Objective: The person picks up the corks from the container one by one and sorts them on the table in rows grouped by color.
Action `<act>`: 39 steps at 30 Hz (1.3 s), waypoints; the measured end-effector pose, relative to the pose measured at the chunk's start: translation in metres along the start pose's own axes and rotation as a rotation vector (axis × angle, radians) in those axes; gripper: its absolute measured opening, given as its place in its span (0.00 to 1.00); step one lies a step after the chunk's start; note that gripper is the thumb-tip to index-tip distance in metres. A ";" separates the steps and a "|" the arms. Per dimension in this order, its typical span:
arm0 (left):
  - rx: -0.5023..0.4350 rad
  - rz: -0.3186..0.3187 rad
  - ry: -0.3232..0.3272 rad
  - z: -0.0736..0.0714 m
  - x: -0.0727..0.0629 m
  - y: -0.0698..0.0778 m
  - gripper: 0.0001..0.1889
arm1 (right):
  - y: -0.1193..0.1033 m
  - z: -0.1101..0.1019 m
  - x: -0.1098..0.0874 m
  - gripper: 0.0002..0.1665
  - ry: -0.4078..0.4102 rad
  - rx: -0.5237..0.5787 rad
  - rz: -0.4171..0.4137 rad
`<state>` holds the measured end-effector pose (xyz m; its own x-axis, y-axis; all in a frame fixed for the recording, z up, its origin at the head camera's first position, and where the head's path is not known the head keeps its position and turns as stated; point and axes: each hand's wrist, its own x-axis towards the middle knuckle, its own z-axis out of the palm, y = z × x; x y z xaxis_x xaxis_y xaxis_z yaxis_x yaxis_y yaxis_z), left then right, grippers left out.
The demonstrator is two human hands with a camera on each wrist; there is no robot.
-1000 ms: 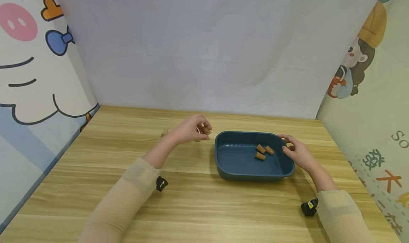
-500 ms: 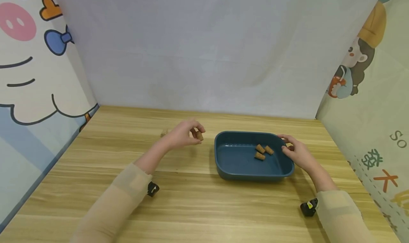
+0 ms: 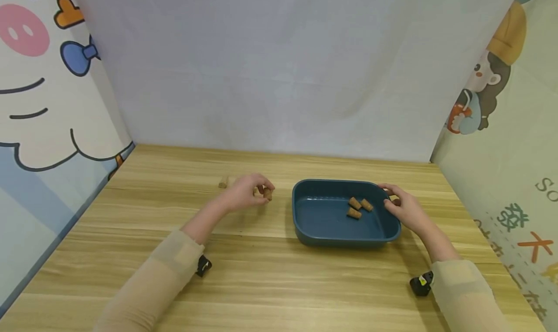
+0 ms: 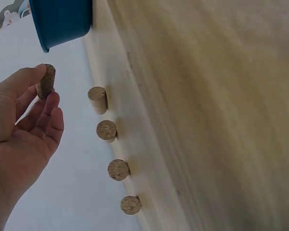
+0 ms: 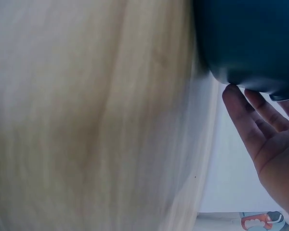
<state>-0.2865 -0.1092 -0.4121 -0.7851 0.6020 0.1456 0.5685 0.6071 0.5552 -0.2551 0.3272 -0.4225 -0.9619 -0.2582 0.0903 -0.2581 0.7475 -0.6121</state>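
Observation:
My left hand [image 3: 246, 192] pinches a small brown wine cork [image 4: 46, 82] between thumb and fingers, above the table left of the blue tub [image 3: 305, 241]. In the left wrist view several corks [image 4: 106, 130] stand in a row on the table below that hand. The head view shows one of them plainly, a standing cork [image 3: 224, 182] behind my left wrist; my hand hides others. My right hand [image 3: 407, 209] grips the tub's right rim, thumb at the inner side, fingers outside. In the right wrist view its fingers [image 5: 241, 110] touch the outer wall. Inside the tub lie 3 corks [image 3: 354, 213].
The wooden table [image 3: 261, 283] runs back to a pale cloth wall [image 3: 279, 80]. Printed cartoon panels stand at the left and right sides. A small black camera [image 3: 421, 284] sits at my right wrist, and another black camera [image 3: 203, 265] at my left.
My left hand, holding the cork, has moved left and lower, away from the tub's left rim. My right hand and the corks in the tub stay as they were.

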 end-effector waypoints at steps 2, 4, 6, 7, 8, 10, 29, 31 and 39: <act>0.007 -0.003 0.005 0.003 -0.001 -0.002 0.16 | 0.000 0.000 0.000 0.27 -0.001 0.000 0.000; 0.010 -0.019 0.007 0.005 -0.002 -0.004 0.16 | 0.001 0.000 0.001 0.27 -0.002 -0.002 0.001; 0.003 -0.033 0.002 0.007 -0.002 -0.007 0.16 | 0.001 0.001 0.001 0.27 -0.006 0.000 0.004; -0.007 -0.043 -0.003 0.009 -0.003 -0.009 0.16 | 0.001 0.001 0.001 0.27 -0.008 0.003 0.005; -0.019 -0.053 -0.010 0.010 -0.003 -0.010 0.16 | 0.001 0.001 0.001 0.27 -0.009 0.005 0.007; -0.044 -0.061 -0.025 0.012 -0.003 -0.013 0.17 | 0.000 0.001 0.001 0.27 -0.012 0.011 0.008; -0.023 -0.151 -0.157 0.019 0.008 -0.015 0.15 | 0.000 0.001 0.000 0.27 -0.012 0.018 0.014; -0.014 -0.150 -0.154 0.019 0.008 -0.016 0.15 | 0.000 0.001 0.000 0.27 -0.010 0.019 0.013; -0.023 -0.138 -0.150 0.019 0.008 -0.016 0.14 | 0.001 0.000 -0.001 0.27 -0.013 0.025 0.015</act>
<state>-0.2971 -0.1045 -0.4357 -0.8089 0.5853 -0.0562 0.4507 0.6785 0.5801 -0.2546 0.3277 -0.4232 -0.9644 -0.2550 0.0706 -0.2409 0.7359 -0.6328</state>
